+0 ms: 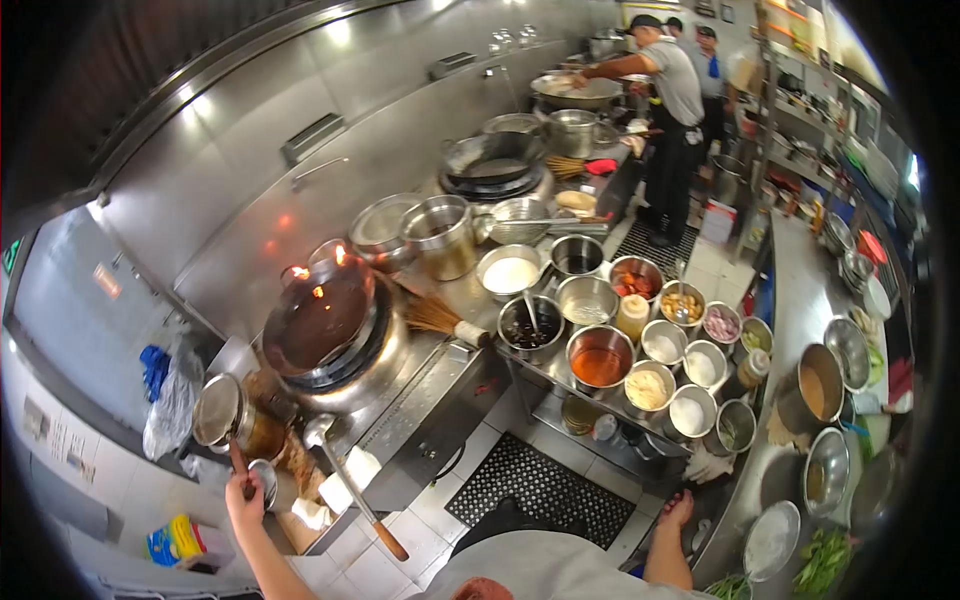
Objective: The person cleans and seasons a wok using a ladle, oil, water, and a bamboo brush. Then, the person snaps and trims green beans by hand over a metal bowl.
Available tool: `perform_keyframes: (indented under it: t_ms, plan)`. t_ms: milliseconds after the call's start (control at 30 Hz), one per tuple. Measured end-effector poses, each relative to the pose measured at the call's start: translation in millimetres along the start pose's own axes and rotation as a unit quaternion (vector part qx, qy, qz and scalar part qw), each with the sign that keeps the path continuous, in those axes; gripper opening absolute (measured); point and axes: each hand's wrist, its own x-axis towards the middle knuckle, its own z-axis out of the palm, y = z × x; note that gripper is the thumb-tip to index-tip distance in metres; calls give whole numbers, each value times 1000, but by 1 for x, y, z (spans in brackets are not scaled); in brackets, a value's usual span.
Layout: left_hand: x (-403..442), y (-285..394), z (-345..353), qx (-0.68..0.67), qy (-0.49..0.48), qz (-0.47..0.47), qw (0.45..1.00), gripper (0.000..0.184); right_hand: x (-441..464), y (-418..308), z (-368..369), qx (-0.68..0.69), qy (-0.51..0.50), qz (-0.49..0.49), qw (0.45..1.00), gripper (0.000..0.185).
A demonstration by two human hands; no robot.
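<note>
My left hand [246, 497], at the lower left, is closed around the wooden handle of a round mesh strainer [217, 410]. The strainer rests over a metal pot [264, 436] holding brown liquid. To the right, a large wok [318, 320] sits tilted on its burner, with small flames at its far rim. A long-handled ladle [348, 478] lies across the counter edge near the wok. My right hand [677, 508] hangs low at the right, beside the counter, its fingers loosely curled with nothing visible in them.
Several metal containers of sauces and seasonings, including one of red-orange liquid [600, 360], stand on the middle table. A bamboo brush [440, 317] lies by the wok. A co-worker [668, 100] leans over a far wok. Bowls and greens [826, 562] line the right counter.
</note>
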Motion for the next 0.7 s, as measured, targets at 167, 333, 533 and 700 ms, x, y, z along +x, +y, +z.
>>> perform_keyframes:
  t_ms: [167, 333, 533, 700]
  plan:
    - [-43, -62, 7, 8, -17, -9, 1000, 15, -49, -9, 25, -148, 14, 122, 981, 6]
    - [-72, -176, -19, 95, -24, -154, 983, 31, -61, 55, 14, -403, -71, 200, 890, 16]
    - [-91, -304, -101, 201, -9, -372, 906, 51, -92, 99, 75, -642, -218, 158, 717, 16]
    - [-126, -306, -64, 213, -5, -153, 965, 6, -133, 135, 167, -670, -502, -107, 536, 23]
